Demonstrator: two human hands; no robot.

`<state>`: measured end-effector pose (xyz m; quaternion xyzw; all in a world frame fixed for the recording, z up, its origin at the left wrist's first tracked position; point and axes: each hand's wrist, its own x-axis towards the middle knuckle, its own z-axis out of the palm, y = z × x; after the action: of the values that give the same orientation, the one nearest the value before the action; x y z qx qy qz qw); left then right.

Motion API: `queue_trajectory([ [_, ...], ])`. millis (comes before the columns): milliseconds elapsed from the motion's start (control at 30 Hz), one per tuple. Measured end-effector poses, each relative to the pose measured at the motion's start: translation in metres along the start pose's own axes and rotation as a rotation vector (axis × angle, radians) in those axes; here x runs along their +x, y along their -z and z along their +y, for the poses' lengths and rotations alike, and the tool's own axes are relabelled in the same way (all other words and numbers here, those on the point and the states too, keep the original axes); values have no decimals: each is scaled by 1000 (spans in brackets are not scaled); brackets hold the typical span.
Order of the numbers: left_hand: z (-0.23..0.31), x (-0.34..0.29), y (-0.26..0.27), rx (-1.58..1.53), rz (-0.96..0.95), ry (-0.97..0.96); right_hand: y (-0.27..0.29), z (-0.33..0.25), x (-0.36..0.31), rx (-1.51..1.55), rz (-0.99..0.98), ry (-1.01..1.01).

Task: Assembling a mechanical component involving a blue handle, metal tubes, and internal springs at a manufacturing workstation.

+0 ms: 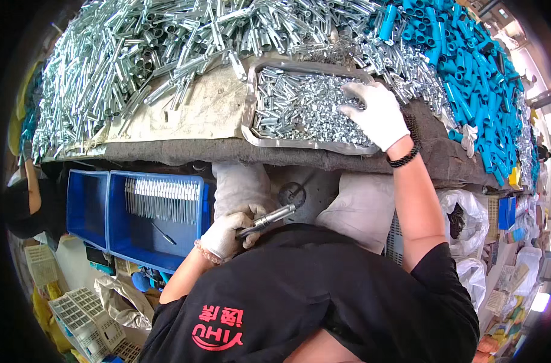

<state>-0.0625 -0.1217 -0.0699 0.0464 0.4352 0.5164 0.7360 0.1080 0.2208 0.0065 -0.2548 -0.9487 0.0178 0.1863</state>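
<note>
My left hand (230, 233), in a white glove, is closed around a silver metal tube (275, 216) in front of my body. The tube slants up to the right, and a dark thin piece shows by its lower end. My gloved right hand (375, 115) is over the right side of a shallow metal tray (249, 112), thumb and fingers apart, with nothing visible between them. Small shiny metal pieces (330, 103) fill that side of the tray. Slim metal pins (275, 100) lie in its left part.
Behind the tray is a heap of silver metal tubes (142, 48); blue tubes (469, 78) are piled at right. At my left, a blue bin (160, 257) holds a row of slim silver parts (163, 196). White plastic bags (469, 212) stand at right. Another person's arm (32, 187) shows at far left.
</note>
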Motion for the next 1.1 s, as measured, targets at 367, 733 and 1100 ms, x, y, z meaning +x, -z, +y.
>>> queue_trajectory([
  [367,36,-13,-14,385,40,-436,32,-103,-57,732,-300,475],
  [733,-16,-21,46,480,8,-667,-42,-169,-82,943,-568,220],
  [1100,-3,-94,324,1069,1768,-555,-77,-154,-90,955,-600,89],
])
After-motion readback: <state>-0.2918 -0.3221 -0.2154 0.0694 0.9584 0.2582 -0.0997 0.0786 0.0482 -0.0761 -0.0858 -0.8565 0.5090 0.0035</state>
